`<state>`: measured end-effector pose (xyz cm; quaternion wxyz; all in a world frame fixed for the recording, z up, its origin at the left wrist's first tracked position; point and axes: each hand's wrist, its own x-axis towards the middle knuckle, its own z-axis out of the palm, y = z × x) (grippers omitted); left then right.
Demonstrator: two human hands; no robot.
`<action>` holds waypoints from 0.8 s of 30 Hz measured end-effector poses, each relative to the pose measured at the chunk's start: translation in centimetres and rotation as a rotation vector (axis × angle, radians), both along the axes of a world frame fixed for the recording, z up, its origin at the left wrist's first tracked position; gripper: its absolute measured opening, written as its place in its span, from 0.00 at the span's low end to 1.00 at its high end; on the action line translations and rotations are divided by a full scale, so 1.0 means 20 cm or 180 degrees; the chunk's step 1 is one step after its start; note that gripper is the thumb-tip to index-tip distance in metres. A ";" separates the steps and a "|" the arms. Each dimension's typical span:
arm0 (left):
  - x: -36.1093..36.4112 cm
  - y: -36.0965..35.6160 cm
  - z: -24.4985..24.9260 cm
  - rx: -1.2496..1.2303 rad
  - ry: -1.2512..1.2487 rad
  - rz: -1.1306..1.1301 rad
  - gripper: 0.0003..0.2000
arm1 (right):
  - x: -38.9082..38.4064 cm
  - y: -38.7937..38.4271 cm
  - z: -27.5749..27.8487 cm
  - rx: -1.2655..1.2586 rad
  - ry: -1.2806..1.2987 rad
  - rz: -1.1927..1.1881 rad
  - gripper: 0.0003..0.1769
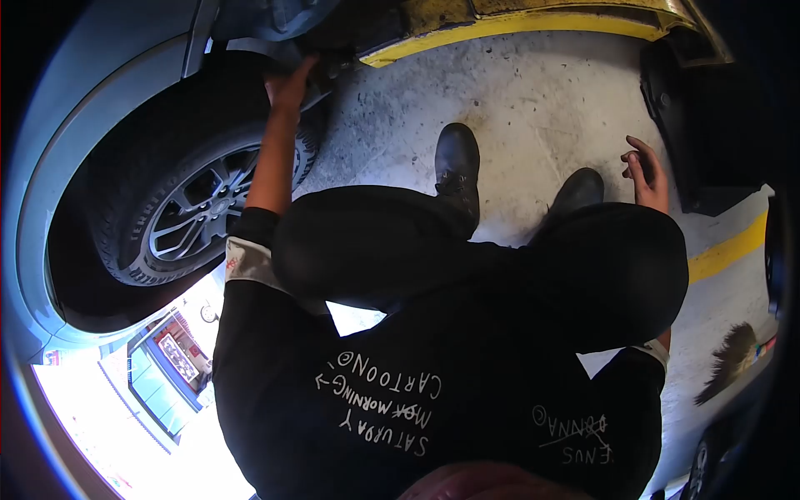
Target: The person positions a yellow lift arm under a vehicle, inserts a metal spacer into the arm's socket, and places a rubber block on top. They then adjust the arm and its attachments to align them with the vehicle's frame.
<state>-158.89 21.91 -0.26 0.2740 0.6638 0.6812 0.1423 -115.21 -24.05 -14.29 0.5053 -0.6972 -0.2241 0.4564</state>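
Wheel-arch trim sits just above the tyre at the arch edge; left hand is on it, grip lost in shadow, can't tell if clamped. Right hand hangs free, fingers loosely apart, over the floor. Risk: blind reach, so fingers may slip or snag on a sharp edge.

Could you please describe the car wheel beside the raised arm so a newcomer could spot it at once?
The silver-grey car body fills the left side, and under its curved arch sits a black rubber tyre. Inside it, below the left hand that reaches to the dark underside, is the silver multi-spoke alloy wheel. Its bright spokes set it apart from the dark tyre.
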 end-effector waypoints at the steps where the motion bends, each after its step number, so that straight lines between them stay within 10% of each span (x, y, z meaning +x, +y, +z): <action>1: -0.03 0.07 -0.02 0.0148 0.0198 -0.0017 0.59 | -0.02 0.00 -0.01 0.0037 0.0066 -0.0053 0.17; 15: 0.14 0.22 0.02 0.0508 0.1779 0.0299 0.66 | -0.10 0.01 -0.11 -0.0163 0.0059 0.0252 0.17; 24: 0.00 0.51 -0.15 0.0276 0.0983 0.0160 0.67 | -0.12 -0.04 -0.15 -0.0300 0.0050 0.0199 0.18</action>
